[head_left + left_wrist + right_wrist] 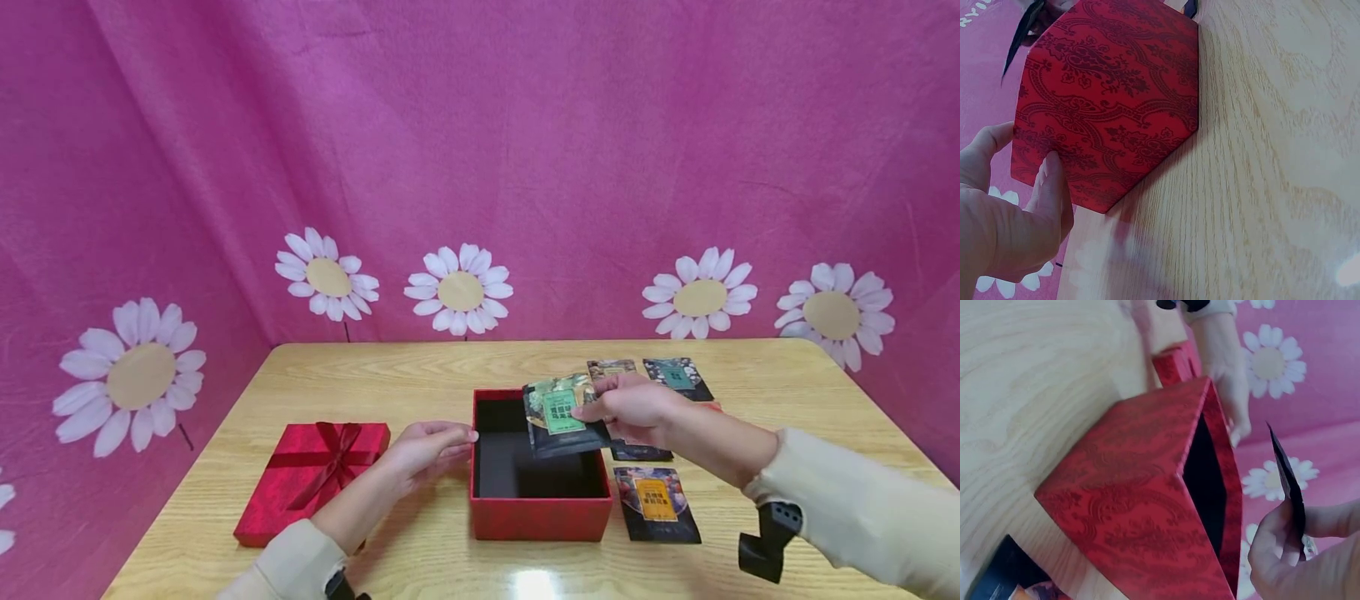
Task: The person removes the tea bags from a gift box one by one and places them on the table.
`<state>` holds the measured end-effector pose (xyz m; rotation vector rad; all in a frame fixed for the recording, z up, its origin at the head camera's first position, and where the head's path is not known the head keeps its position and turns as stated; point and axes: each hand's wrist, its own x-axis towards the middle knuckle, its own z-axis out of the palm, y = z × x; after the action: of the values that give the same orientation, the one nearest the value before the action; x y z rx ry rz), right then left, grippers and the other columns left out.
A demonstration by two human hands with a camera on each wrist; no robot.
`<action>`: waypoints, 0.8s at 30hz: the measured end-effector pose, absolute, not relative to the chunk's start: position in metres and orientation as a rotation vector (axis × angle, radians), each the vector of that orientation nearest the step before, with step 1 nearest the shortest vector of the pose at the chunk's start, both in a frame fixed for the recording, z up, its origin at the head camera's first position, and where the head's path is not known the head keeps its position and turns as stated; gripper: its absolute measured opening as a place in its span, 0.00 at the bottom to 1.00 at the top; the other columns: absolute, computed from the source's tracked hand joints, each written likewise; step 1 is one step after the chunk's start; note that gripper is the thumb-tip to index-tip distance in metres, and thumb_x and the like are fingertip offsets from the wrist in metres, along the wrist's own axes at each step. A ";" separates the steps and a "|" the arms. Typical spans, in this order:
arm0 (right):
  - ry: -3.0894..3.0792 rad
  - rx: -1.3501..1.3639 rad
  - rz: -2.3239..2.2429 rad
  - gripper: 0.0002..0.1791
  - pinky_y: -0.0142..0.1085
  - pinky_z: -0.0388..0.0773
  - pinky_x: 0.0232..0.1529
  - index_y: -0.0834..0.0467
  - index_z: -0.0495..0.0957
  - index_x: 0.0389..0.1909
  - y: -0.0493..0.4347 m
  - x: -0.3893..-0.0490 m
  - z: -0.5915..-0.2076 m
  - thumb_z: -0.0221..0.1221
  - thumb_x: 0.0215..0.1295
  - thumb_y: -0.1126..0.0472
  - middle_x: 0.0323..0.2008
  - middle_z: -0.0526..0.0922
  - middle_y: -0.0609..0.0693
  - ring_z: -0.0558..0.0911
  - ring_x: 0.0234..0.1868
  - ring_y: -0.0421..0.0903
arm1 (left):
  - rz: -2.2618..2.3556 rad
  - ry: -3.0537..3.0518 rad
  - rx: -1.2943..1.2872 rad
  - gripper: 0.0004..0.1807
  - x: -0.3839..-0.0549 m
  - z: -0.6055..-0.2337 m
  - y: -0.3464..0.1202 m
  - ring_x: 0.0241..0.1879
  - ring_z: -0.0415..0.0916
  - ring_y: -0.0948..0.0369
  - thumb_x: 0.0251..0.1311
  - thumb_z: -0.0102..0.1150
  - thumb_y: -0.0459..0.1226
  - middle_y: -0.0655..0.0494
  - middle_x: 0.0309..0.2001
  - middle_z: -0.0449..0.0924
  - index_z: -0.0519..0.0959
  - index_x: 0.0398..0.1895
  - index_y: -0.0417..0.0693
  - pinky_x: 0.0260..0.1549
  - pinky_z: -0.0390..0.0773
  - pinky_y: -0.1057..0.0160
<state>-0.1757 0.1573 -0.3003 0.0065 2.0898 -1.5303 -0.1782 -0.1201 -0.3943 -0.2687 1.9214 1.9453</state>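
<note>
A red patterned gift box [538,521] with a black inside stands without its lid on the table. My left hand [429,454] holds its left wall, the thumb at the rim and the fingers against the outer side, as the left wrist view shows. My right hand [637,408] pinches a dark sachet [553,408] with a green label between thumb and fingers. That sachet overlaps the right part of the box opening, and the right wrist view has it edge-on above the rim. Behind and under the right hand lie more sachets, partly hidden by it.
The red lid [300,479] with a ribbon bow lies left of the box. A sachet with an orange label [656,500] lies at the box's right, and one with a teal label [678,377] farther back. A pink flowered cloth [570,167] hangs behind the wooden table [390,367].
</note>
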 end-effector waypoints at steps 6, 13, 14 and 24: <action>2.097 -0.136 -1.547 0.12 0.26 0.60 0.15 0.52 0.69 0.22 0.183 -0.175 -0.299 0.58 0.64 0.63 0.14 0.64 0.40 0.61 0.13 0.35 | 1.959 1.919 -0.271 0.19 -0.179 -0.393 -0.119 0.40 0.84 0.62 0.58 0.64 0.38 0.49 0.41 0.87 0.78 0.49 0.35 0.55 0.79 0.57; 2.186 -0.121 -1.541 0.30 0.26 0.80 0.37 0.75 0.65 0.61 0.216 -0.178 -0.311 0.58 0.65 0.60 0.47 0.80 0.57 0.80 0.37 0.39 | 1.959 1.915 -0.264 0.21 -0.180 -0.392 -0.119 0.43 0.84 0.60 0.59 0.64 0.39 0.46 0.46 0.85 0.76 0.52 0.34 0.56 0.79 0.57; 2.196 -0.111 -1.530 0.35 0.27 0.81 0.43 0.77 0.58 0.66 0.221 -0.178 -0.313 0.58 0.65 0.60 0.57 0.74 0.65 0.81 0.47 0.44 | 1.955 1.919 -0.265 0.21 -0.180 -0.393 -0.119 0.44 0.85 0.59 0.59 0.63 0.39 0.46 0.46 0.85 0.76 0.51 0.34 0.56 0.79 0.57; 2.083 -0.072 -1.642 0.16 0.25 0.76 0.29 0.50 0.71 0.18 0.262 -0.172 -0.339 0.59 0.65 0.63 0.21 0.73 0.38 0.76 0.25 0.31 | 1.949 1.933 -0.267 0.19 -0.181 -0.392 -0.119 0.42 0.85 0.59 0.59 0.63 0.37 0.41 0.49 0.84 0.77 0.50 0.34 0.55 0.79 0.57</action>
<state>-0.1721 0.2617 -0.3390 -0.0720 2.0830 -1.6422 -0.1806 -0.1192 -0.3923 -0.2671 1.9332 1.9494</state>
